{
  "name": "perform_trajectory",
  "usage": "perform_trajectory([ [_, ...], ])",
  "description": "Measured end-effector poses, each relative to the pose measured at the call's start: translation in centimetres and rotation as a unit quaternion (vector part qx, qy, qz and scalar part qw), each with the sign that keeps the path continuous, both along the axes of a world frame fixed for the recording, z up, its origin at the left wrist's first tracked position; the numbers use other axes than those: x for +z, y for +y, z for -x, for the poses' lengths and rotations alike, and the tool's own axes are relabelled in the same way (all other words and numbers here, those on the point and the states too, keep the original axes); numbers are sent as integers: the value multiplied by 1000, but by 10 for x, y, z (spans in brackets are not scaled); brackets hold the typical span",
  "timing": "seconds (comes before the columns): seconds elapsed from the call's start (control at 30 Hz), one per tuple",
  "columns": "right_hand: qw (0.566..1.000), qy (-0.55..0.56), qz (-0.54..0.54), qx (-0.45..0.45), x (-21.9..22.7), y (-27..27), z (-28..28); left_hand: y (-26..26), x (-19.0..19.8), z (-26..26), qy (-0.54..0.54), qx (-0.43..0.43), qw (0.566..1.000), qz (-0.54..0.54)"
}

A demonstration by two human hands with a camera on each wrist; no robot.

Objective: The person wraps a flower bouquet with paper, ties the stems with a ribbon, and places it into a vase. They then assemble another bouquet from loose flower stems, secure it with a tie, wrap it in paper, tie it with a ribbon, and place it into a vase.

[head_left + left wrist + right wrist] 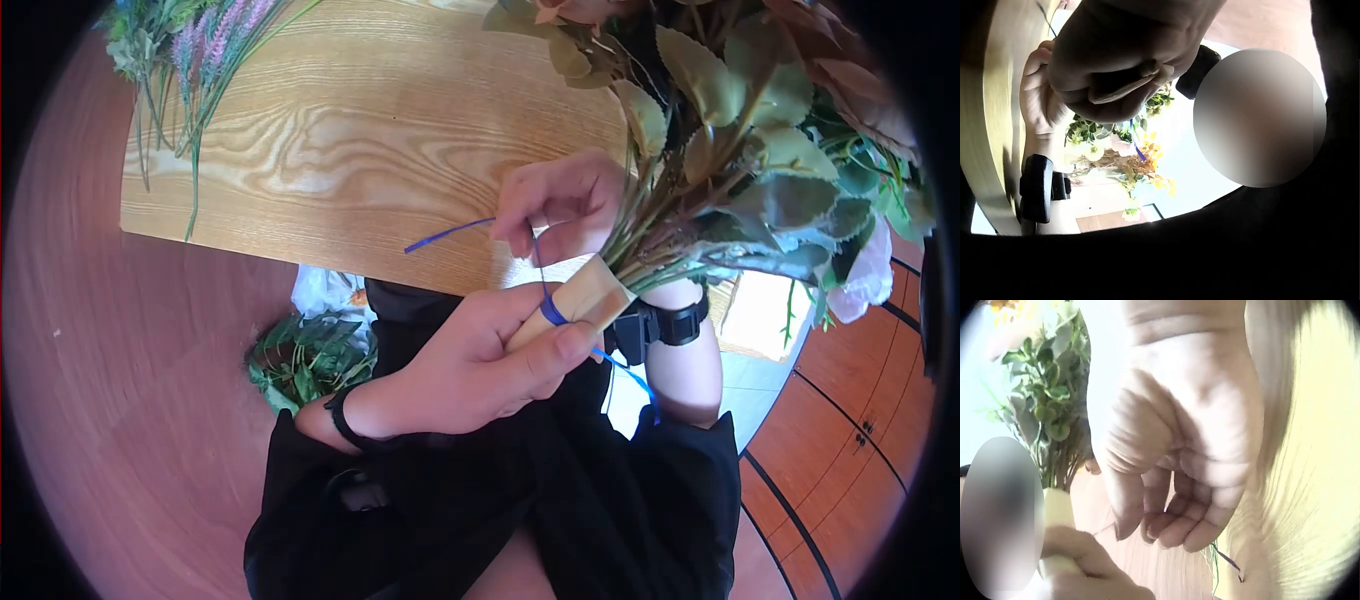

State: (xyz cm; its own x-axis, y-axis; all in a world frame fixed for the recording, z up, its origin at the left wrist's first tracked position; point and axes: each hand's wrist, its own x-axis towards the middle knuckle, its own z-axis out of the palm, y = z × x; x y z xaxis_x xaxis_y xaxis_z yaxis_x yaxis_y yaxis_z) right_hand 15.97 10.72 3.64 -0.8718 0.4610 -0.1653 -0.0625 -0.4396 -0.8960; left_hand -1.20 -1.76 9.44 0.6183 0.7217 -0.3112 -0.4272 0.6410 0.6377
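Note:
A bouquet of artificial flowers and leaves (760,150) slants across the right of the head view. Its stems are bundled in a light tan wrap (595,292). My left hand (490,350) grips this wrapped part, the thumb lying along it. Around the wrap runs a blue ribbon (553,312); one end hangs below beside the left hand. Beyond the wrap, my right hand (565,205) pinches the ribbon's other length between thumb and fingers, its tail sticking out to the left. In the right wrist view, the ribbon tail (1229,557) emerges past the curled fingertips.
A wooden table (350,190) spans the area ahead of me. Loose purple flower stems (205,80) lie at its far left corner. Below the table's near edge are green leaves (310,360) and a white plastic bag (325,292). Wooden cabinets (850,400) stand at the right.

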Motion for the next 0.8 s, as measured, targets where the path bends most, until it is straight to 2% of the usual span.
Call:
perform_trajectory([
  [0.07, 993, 63, 100, -22, -10, 0, -4, 0, -2, 0, -4, 2, 1000, 6],
  [0.1, 996, 84, -28, -32, -13, -1, -1, 0, -3, -1, -4, 9, 1000, 2],
  [0.13, 996, 84, -27, -31, -6, -1, 5, 1, -4, -2, -4, 16, 1000, -3],
  [0.2, 987, -83, -133, 16, 13, -4, 14, 1, -3, 0, 5, 18, 1000, -3],
  [0.23, 988, -83, -133, 17, 12, -7, 13, 2, -2, 2, 16, 20, 1000, -3],
  [0.27, 995, -78, 3, -58, 9, -12, 12, 2, -1, 4, 16, 20, 1000, -2],
  [0.3, 979, -71, 138, -132, 4, -15, 10, 2, 1, 8, 26, 39, 999, 14],
  [0.33, 945, -200, -217, -137, -14, -16, -1, 4, 2, 11, 35, 58, 997, 30],
  [0.4, 934, -226, -201, -189, 24, -31, 3, 7, 3, 16, 41, 92, 995, 20],
  [0.43, 959, -185, -134, -168, 23, -31, 2, 8, 2, 18, 53, 119, 991, 19],
  [0.53, 928, -195, -231, -216, 30, -40, -3, 11, 0, 20, 83, 158, 984, 17],
  [0.57, 929, -195, -230, -216, 33, -43, -5, 12, -3, 21, 97, 165, 981, 27],
  [0.63, 903, -242, -270, -231, 42, -45, -9, 13, -11, 22, 114, 170, 978, 36],
  [0.73, 903, -251, -272, -217, 52, -47, -19, 13, -21, 21, 149, 193, 970, 2],
  [0.8, 893, -271, -290, -213, 60, -47, -27, 13, -25, 19, 204, 242, 948, -26],
])
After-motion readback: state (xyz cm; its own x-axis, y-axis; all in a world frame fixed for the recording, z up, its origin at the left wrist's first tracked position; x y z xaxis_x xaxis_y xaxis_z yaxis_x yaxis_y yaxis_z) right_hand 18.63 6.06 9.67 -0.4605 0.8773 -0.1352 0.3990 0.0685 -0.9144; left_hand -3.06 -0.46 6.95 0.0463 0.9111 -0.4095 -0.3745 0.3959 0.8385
